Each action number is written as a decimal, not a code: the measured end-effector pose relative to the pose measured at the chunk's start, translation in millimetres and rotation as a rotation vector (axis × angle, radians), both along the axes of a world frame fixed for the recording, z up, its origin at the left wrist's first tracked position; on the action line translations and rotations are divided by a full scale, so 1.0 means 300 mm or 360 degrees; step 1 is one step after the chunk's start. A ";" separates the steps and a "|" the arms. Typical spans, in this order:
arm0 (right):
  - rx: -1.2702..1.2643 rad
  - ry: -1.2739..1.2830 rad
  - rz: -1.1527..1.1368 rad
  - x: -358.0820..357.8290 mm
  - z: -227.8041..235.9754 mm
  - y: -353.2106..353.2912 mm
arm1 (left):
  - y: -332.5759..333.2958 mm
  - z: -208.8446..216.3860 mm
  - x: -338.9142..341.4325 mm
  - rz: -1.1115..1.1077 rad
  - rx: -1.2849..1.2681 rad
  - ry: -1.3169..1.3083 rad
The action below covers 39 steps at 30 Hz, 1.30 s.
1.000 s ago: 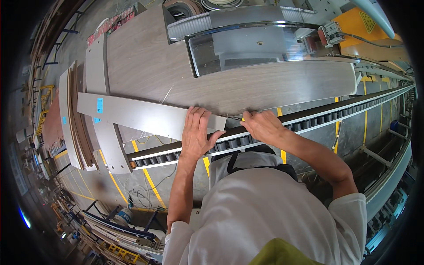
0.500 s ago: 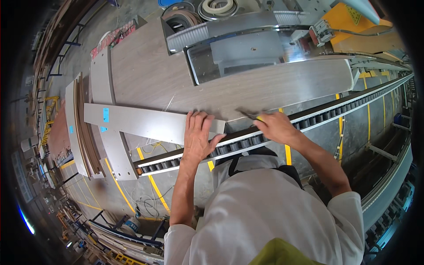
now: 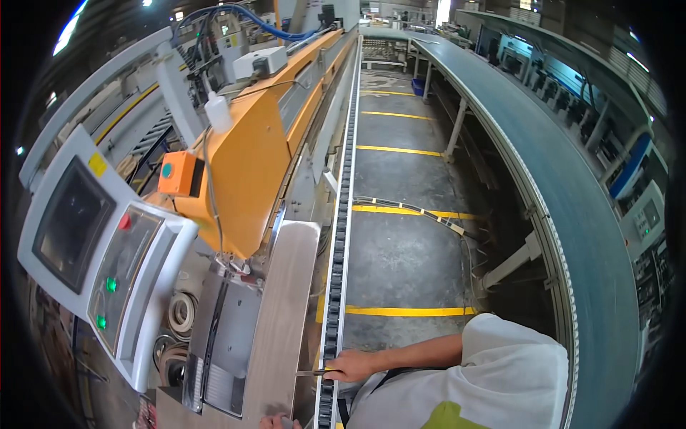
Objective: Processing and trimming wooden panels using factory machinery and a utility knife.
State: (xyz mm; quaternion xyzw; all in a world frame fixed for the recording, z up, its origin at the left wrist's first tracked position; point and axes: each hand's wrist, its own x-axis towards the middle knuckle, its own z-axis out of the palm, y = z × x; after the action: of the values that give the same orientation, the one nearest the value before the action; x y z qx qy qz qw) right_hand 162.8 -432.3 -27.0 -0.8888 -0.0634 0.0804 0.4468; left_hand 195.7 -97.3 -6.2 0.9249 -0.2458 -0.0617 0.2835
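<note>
By the track (image 3: 341, 214), the right hand (image 3: 347, 365) gripped a tool (image 3: 309, 372).
It seemed light, stiff, best held rearward; left hand (image 3: 274, 422) state unclear.

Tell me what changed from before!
The view swung right, bringing the control panel into sight. The left hand shows only at the bottom edge; whether it let go of the pale board, I can't tell. The right hand still holds the slim tool.

From the wearer's head, one wide fisheye view looks down past the white shirt (image 3: 464, 382), near the long right edge of the wood-grain table (image 3: 284, 300), and faces lengthwise along the roller rail (image 3: 341, 236), beyond the table's far corners, toward the rail's distant end.
</note>
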 end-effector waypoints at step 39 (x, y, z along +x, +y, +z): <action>-0.0291 -0.0718 0.0920 0.231 0.039 0.506 | 0.707 -0.172 -0.328 0.2549 -0.2497 0.0102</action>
State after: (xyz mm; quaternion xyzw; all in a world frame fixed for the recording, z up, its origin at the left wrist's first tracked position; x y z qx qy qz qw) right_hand 232.0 -280.5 -15.4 -0.8658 -0.4010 0.0109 0.2992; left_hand 97.5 114.7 -57.9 0.3795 0.4565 0.2867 0.7519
